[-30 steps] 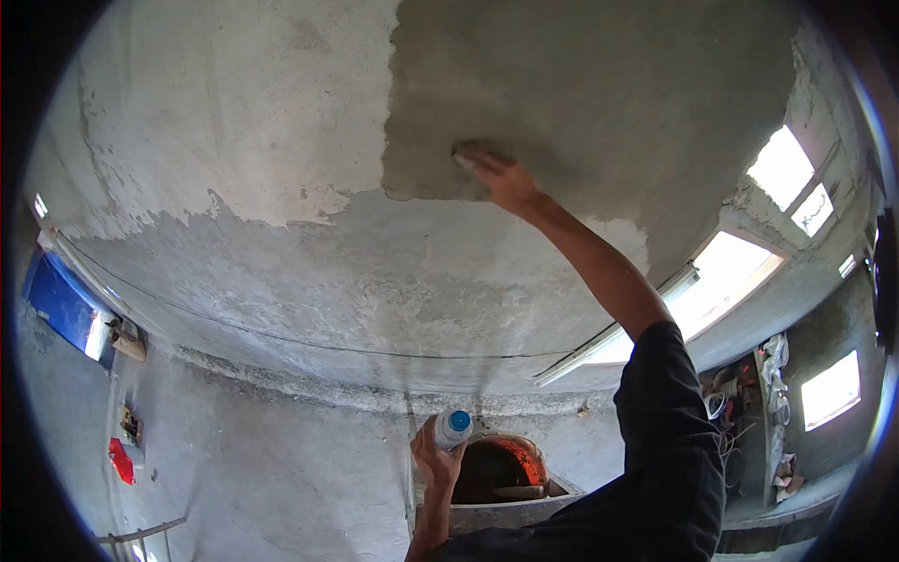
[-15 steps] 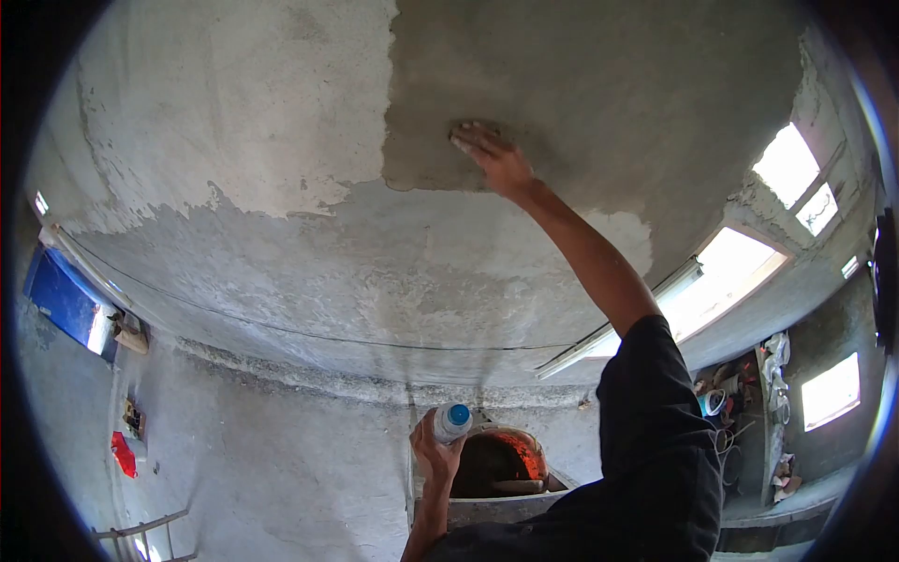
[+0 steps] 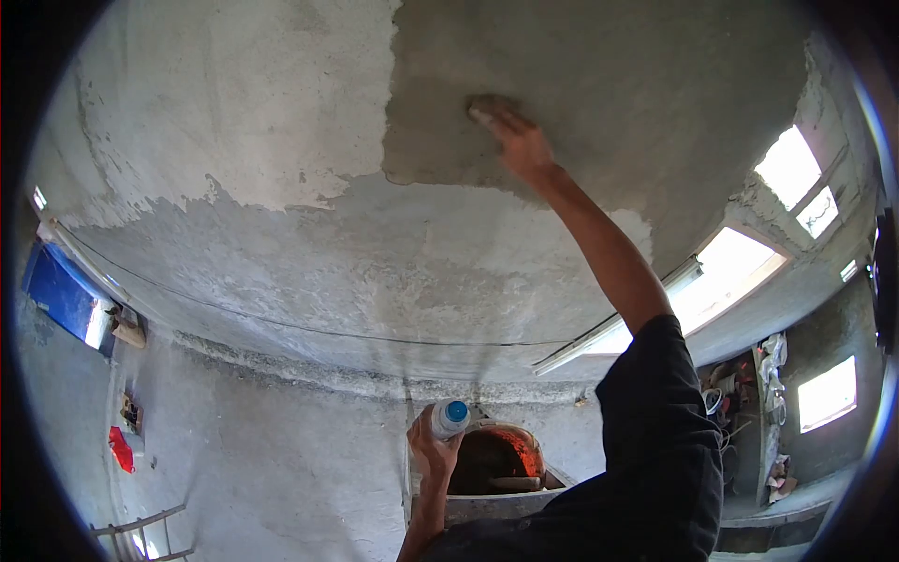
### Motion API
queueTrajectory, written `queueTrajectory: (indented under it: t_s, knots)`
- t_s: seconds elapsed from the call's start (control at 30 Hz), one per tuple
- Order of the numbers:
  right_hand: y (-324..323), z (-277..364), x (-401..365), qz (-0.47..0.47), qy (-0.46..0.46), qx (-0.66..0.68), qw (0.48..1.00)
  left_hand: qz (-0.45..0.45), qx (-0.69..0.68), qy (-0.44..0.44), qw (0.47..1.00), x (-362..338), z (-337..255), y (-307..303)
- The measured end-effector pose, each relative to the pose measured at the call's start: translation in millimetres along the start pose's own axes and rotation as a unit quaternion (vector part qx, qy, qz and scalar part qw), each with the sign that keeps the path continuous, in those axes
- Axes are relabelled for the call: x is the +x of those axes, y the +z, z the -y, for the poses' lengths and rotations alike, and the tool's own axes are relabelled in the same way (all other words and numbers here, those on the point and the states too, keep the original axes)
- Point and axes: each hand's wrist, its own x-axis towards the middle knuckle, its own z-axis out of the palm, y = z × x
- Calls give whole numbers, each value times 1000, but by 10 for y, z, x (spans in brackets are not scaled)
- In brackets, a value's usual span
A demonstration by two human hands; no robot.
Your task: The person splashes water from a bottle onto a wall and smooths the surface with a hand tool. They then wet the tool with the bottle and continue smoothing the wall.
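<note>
My left hand (image 3: 433,450) is wrapped around a clear plastic bottle (image 3: 441,433) with a blue cap (image 3: 457,410), held upright low in front of me. My right hand (image 3: 517,136), at the end of an outstretched arm, is pressed against the dark, damp-looking plaster (image 3: 599,84) on the wall. Its fingers are bent over a small dark thing, smeared by motion and mostly covered, so its kind does not show. Left of and below that patch, the wall surface (image 3: 281,112) is paler, with a ragged border.
Below the bottle stands a round tub (image 3: 529,454) with an orange inner side and dark contents. A thin cable (image 3: 309,330) runs along the wall's lower part. Bright window openings (image 3: 735,276) lie to the right. A ladder-like frame (image 3: 140,525) and a red object (image 3: 121,450) are at lower left.
My right hand has slid a little up and to the right across the dark plaster. My left hand keeps the bottle in nearly the same place.
</note>
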Motion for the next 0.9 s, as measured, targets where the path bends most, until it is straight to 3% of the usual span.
queueTrajectory:
  t_s: [0.03, 0.1, 0.2, 0.3, 0.5, 0.53, 0.6, 0.7, 0.83, 0.9]
  knots:
    - [-112, -7, 88, -2, -3, 0, 1000, -1, 8, 4, 1000, 2, 9, 3]
    - [-417, -146, 318, -114, 87, 68, 987, 5, -11, 0, 1000, 44, 0, -9]
    - [-737, -437, 627, -125, 21, -34, 991, 11, -22, -4, 1000, 17, 15, 5]
    - [-612, -716, 577, -105, -38, -106, 988, 1, -4, -1, 1000, 2, 34, 22]
    - [-396, -627, -74, -29, -82, -43, 995, -4, -1, 5, 1000, 11, 12, 0]
    - [-531, -554, 25, -31, -84, -45, 995, 5, -1, 5, 1000, 17, 2, 5]
    - [-844, -478, 278, -54, 12, -51, 997, 1, -2, 7, 1000, 31, 0, 26]
    - [-968, -600, 652, -77, -16, -47, 996, 8, -9, 2, 1000, 5, 55, 36]
    - [-568, -680, 408, -54, -34, -72, 995, 12, -18, -11, 1000, -6, 77, 43]
    - [-422, -594, 132, 20, -82, -66, 994, 11, -10, -12, 1000, -17, 63, 39]
